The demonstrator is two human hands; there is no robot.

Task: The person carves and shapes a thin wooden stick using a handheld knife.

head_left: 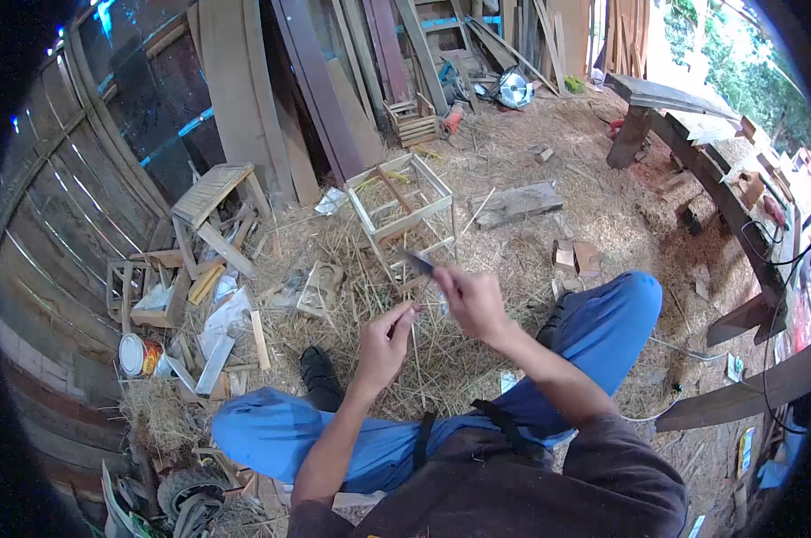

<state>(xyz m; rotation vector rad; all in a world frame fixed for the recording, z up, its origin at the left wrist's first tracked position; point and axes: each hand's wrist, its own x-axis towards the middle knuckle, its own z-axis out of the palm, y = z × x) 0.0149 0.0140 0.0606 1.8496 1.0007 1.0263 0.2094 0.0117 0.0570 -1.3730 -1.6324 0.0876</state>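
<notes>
My right hand (473,308) is closed around the handle of a knife (417,263), whose dark blade points up and to the left. Lower and to the left, my left hand (385,345) is closed, thumb and forefinger pinched together. Whatever lies between those fingertips is too small to make out. Just beyond the knife stands a pale wooden stool frame (414,218) with no seat panel and a darker strip across its top. Straw and thin wood slivers (423,372) cover the floor beneath both hands.
A small wooden stool (212,193) stands at the left near a paint can (139,355). A plank (516,204) lies on the floor ahead. Long boards (320,90) lean against the back wall. On the right runs a heavy workbench (724,170) with a dark cable.
</notes>
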